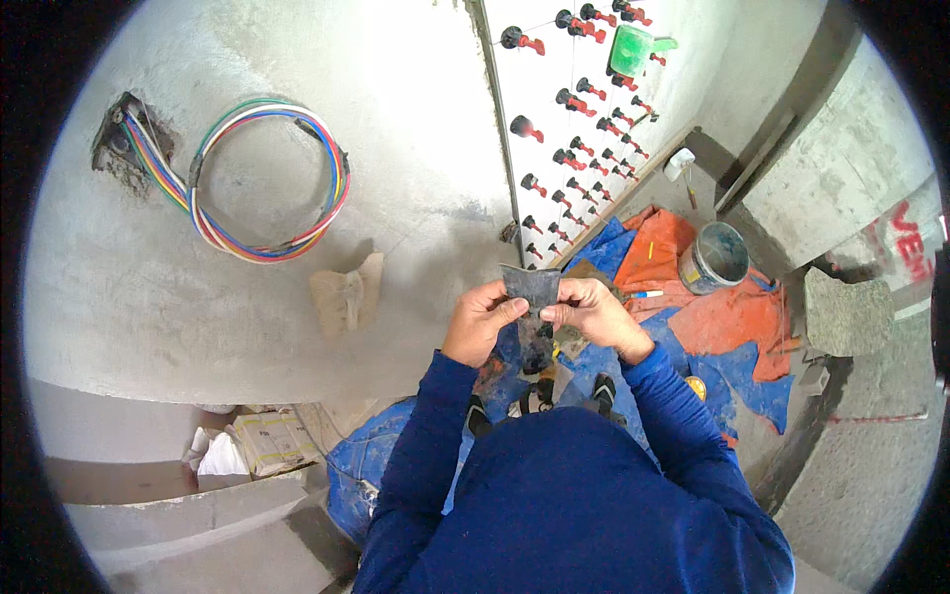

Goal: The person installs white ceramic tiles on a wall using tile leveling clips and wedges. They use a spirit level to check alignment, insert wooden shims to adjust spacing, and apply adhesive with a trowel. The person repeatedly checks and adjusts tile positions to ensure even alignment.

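In front of my chest, both hands hold a dark grey, smeared, flexible-looking piece [535, 285] with a curved upper edge; its exact kind I cannot make out. My left hand [482, 322] pinches its left side, thumb on the near face. On the opposite side my right hand [598, 315] grips it the same way, fingers partly hidden behind. A darker part of it hangs below the thumbs.
A white tiled wall [554, 69] carries several red-and-black tile levelling clips [572, 100] and a green tool [629, 49]. Coiled coloured wires [330, 213] hang at left. Blue [371, 450] and orange tarps [658, 243], a bucket [696, 271] and a white-headed mallet [679, 162] lie on the floor.
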### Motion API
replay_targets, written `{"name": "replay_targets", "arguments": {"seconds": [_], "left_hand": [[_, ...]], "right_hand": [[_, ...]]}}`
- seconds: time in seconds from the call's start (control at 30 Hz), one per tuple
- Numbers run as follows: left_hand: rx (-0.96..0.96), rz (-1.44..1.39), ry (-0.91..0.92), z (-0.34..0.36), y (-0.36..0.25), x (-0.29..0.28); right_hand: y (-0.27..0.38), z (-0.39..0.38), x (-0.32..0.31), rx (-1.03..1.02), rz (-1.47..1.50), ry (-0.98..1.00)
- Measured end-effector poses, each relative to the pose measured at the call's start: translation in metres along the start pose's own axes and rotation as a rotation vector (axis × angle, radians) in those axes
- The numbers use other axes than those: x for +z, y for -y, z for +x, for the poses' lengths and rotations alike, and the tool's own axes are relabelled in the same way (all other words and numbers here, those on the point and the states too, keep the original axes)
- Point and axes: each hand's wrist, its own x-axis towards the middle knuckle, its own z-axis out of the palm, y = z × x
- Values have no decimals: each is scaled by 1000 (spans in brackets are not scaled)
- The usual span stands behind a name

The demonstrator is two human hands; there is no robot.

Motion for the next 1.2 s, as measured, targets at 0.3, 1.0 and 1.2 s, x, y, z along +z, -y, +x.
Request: {"name": "replay_targets", "arguments": {"seconds": [0.3,1.0,1.2], "left_hand": [[-167,-66,38,7,2,-12],[76,-300,-971,-74,59,-7],[-23,-290,-1198,-148,93,-53]], "right_hand": [[6,19,-4,56,99,34],[-135,-14,-65,207,-224,-1052],[-171,-60,-83,168,-35,-1048]]}}
